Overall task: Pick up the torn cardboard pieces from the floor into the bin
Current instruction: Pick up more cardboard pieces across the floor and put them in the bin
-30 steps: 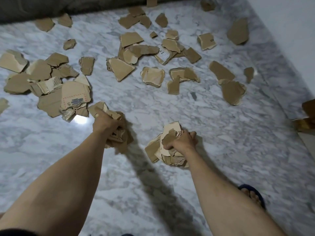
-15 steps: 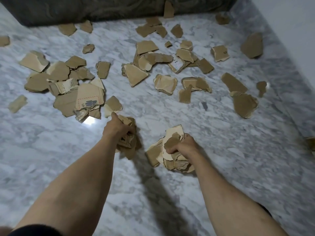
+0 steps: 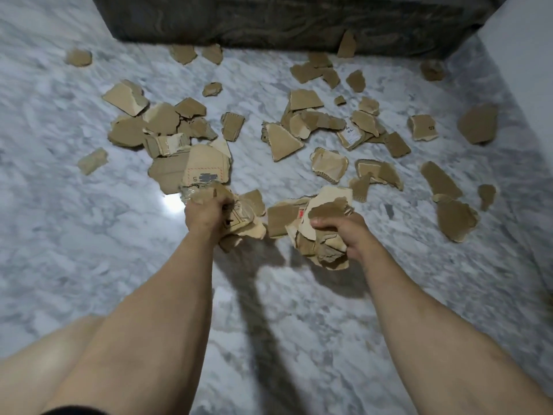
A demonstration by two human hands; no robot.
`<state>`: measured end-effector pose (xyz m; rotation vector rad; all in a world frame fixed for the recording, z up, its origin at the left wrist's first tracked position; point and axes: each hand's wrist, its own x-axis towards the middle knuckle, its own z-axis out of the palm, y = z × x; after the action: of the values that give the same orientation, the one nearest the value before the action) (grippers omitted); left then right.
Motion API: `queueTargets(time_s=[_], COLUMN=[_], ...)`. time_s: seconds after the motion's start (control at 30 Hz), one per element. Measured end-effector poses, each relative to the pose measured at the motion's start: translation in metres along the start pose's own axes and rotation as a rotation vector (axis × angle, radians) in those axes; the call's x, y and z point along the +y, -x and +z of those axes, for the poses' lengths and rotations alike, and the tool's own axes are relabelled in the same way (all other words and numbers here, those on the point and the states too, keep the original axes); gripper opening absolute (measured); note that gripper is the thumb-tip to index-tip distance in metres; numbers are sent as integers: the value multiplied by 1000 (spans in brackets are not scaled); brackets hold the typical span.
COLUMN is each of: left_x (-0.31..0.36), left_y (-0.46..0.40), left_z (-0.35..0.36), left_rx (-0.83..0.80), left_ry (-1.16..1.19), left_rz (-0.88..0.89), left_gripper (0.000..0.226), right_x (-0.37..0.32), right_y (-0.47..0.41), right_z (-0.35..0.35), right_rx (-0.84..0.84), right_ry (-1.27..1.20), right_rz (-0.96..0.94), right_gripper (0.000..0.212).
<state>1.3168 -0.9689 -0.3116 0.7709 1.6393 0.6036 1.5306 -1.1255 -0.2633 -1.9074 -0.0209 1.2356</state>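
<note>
My left hand (image 3: 206,215) grips a bunch of torn cardboard pieces (image 3: 247,218), held low over the marble floor (image 3: 74,235). My right hand (image 3: 348,232) grips a second, bigger bunch of cardboard pieces (image 3: 317,235) just to the right. Several loose brown pieces still lie scattered on the floor beyond both hands: a heap on the left with a printed piece (image 3: 203,167), a cluster in the middle (image 3: 311,121), and more on the right (image 3: 454,217). No bin is in view.
A dark stone-patterned block (image 3: 269,19) runs along the far side of the floor. A white wall (image 3: 526,70) borders the right. My bare knee (image 3: 39,360) shows at the lower left. A light glare (image 3: 169,202) sits on the floor by the left heap.
The view has tilted up and forward, bringing the scattered pieces closer. Both hands have moved forward toward the heaps, still holding their bunches. The box edge at the right has left the view.
</note>
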Motion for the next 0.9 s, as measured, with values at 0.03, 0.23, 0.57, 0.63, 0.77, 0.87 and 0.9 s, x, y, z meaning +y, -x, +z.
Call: queueTargets(time_s=[0.03,0.23,0.57,0.63,0.77,0.87,0.9], left_x=[4,0,-11,0,40,82,93], left_y=[3,15,-1,-2,0,-10,-21], left_z=[-8,-23,-42,-47,-59,-55,-50], left_rx=[27,-35,-27,73,157,151,130], left_ry=[49,135,277,199,68,-99,-152], left_rz=[12,-4,-298,-271,-177,-82,-44], left_gripper=[49,45,51,40,36,25,23], right_x=[-8,-40,-65,-77,-96,-100,-97], right_y=[5,20,-34,-44,-57,-66,-71], right_z=[9,76,76,73,69,89,100], right_rx=[-21,-35,-168,-191,-339,-475,-508], right_ry=[0,134,185,253,525,817,900], right_rz=[4,-71,-43,-75,-133,-182,-212], right_gripper=[66,25,34,37,50,53,59])
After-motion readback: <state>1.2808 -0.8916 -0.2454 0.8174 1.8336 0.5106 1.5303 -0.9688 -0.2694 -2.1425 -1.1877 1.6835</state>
